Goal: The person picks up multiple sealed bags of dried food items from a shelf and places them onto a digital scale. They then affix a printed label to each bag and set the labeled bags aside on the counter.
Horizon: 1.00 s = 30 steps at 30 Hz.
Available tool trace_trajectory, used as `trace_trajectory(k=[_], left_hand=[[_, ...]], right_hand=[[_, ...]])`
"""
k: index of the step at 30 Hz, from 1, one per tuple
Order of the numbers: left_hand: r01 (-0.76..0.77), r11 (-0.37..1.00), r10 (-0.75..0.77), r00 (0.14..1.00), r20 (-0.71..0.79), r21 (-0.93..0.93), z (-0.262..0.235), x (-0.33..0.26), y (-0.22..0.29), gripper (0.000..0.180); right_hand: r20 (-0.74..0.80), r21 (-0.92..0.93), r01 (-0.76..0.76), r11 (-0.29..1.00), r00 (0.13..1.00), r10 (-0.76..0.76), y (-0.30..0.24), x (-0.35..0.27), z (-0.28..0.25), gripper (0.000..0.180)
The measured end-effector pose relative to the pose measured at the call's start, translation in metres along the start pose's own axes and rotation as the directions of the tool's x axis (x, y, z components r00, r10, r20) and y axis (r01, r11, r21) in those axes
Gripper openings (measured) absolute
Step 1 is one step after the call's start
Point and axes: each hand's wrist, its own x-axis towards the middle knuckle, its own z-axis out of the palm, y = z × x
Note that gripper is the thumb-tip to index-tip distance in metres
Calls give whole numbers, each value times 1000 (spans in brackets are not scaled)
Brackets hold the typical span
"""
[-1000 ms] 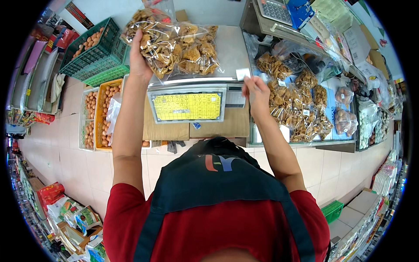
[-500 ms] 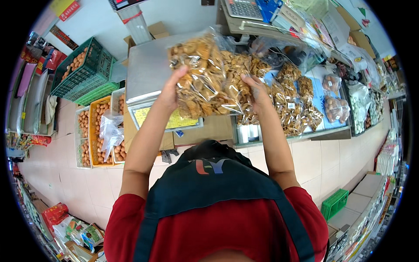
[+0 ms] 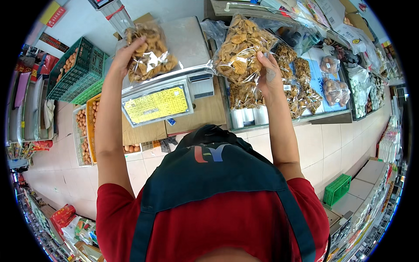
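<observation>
Nearest to me are the dark green apron and the red shirt sleeves, with both bare forearms stretched forward. My hands are now well apart, each closed on its own bag. Half a second ago they were close together in front of the scale, with the bags side by side and overlapping.

My right hand grips the right bag, clear plastic packed with dried brown pieces, thumb on its front. It is held up between the scale and the blue-lined tabletop, partly over the heaped bags lying there.

My left hand has the left bag by its left side. This bag has shifted left and is now over the left part of the metal weighing plate; I cannot tell whether it rests there or is held just above.

With the bags parted, the yellow sheet on the scale's front shows in full, and so does the small display panel beside it; a moment earlier the bags covered part of that front.

Farther to the left, the orange crate of eggs now shows less, largely behind my left forearm. Beyond it stands the dark green crate, also holding eggs.
</observation>
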Motion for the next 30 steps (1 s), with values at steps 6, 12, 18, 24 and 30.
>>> trace_trajectory(k=[6, 12, 18, 24, 30], left_hand=[[-453, 850, 487, 870, -74, 270, 57, -58, 20, 92], [-89, 908, 182, 964, 195, -409, 143, -118, 1, 83], [-268, 963, 258, 904, 339, -20, 95, -111, 24, 72], [-301, 952, 250, 870, 425, 56, 95, -115, 33, 73], [-117, 958, 193, 939, 285, -262, 86, -111, 18, 59]], right_hand=[[109, 231, -130, 964, 988, 107, -5, -18, 32, 50], [351, 204, 21, 979, 932, -93, 15, -40, 58, 80], [688, -543, 826, 153, 542, -482, -75, -19, 42, 126], [757, -521, 412, 747, 628, 181, -37, -24, 63, 127], [669, -399, 270, 876, 739, 77, -7, -21, 49, 111]])
